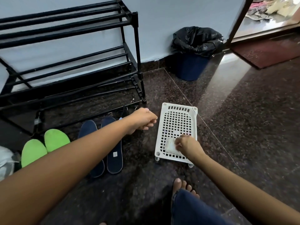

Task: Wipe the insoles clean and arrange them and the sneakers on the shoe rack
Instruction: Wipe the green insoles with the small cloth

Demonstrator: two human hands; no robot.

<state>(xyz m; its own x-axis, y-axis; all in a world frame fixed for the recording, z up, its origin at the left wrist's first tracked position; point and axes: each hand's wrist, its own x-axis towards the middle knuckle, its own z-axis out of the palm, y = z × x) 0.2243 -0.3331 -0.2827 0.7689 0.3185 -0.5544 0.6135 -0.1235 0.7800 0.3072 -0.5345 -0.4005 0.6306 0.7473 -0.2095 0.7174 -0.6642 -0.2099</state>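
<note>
Two green insoles (43, 147) lie on the dark floor at the left, and two navy insoles (113, 158) lie beside them, partly hidden under my left forearm. The black shoe rack (68, 51) stands against the wall, with nothing on the shelves I can see. My left hand (142, 119) hovers above the floor between the navy insoles and a white perforated tray, its fingers curled and holding nothing I can see. My right hand (185, 143) pinches a white wipe packet (170, 146) that rests on the tray (177, 120). No sneakers are in view.
A blue bin with a black liner (194, 51) stands by the wall at the right of the rack. A doorway with a dark red mat (266, 52) is at the far right. My bare foot (181, 185) is near the tray. A white bag (4, 161) lies at the left edge.
</note>
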